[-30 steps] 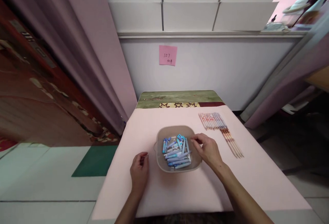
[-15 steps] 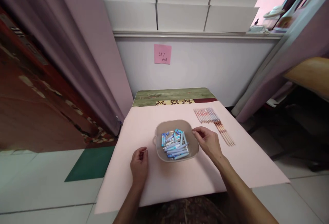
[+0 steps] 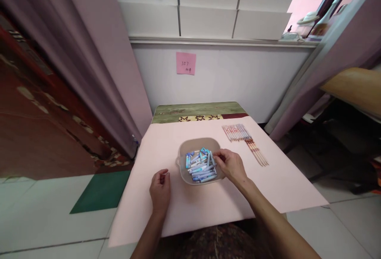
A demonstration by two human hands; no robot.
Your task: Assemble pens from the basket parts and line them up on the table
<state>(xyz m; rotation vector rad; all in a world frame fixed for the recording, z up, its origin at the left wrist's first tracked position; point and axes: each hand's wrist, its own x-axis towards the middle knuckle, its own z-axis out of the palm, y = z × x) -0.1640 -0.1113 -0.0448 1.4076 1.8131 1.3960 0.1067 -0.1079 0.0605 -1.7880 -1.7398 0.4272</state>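
Observation:
A beige plastic basin [image 3: 186, 146] stands on the pink table cover. Inside it lie many loose blue, lilac and white pen parts [image 3: 202, 168], barrels and caps among them. My right hand [image 3: 233, 167] reaches over the basin's right rim, thumb and fingertips pinched beside a light blue barrel; whether they grip it is hidden. To the left of the basin, my left hand [image 3: 160, 191] rests on the cover with curled fingers. A tiny pale bit shows at its fingertips, too small to name.
Right of the basin, a row of pens [image 3: 236, 133] lies side by side, with several more pens [image 3: 256, 152] below it. The pink cover [image 3: 190, 215] spans most of the table, leaving a green patterned strip [image 3: 166, 110] at the wall. A wooden chair [image 3: 351, 86] stands at right.
My right hand has moved left from the basin's right rim to the pen parts inside. My left hand stays beside the basin. The view has shifted slightly.

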